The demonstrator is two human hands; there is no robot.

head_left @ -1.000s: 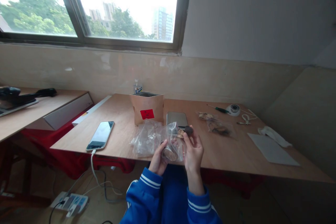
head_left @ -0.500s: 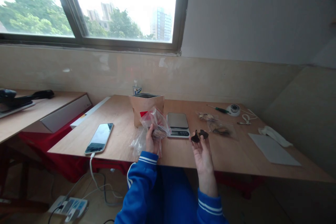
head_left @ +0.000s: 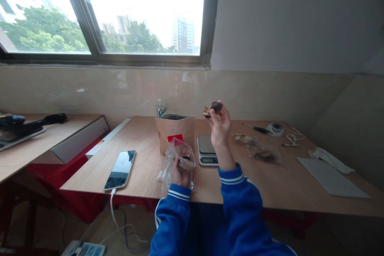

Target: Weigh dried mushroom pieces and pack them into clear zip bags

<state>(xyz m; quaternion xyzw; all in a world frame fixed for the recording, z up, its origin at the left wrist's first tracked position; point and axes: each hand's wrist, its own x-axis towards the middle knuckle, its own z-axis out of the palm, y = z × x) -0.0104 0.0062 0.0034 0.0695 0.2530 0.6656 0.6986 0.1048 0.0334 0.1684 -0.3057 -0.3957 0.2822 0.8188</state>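
Scale (head_left: pixel 205 143) sits on table (head_left: pixel 141 172). Right hand (head_left: pixel 221 122), raised higher than scale: fingers pinch dark-brown pieces (head_left: pixel 215 107), irregular shape probably favouring pinch. Left hand (head_left: pixel 180 177), left of scale: fingers clasp clear plastic bag (head_left: pixel 175 150), presumably supporting limp film.

Single head-worn view: I look forward and down over the wooden table (head_left: pixel 246 184) to the sliding window (head_left: pixel 144 4) (upper left). My left hand (head_left: pixel 180 175) and right hand (head_left: pixel 221 128) sit near the lens, window well beyond.
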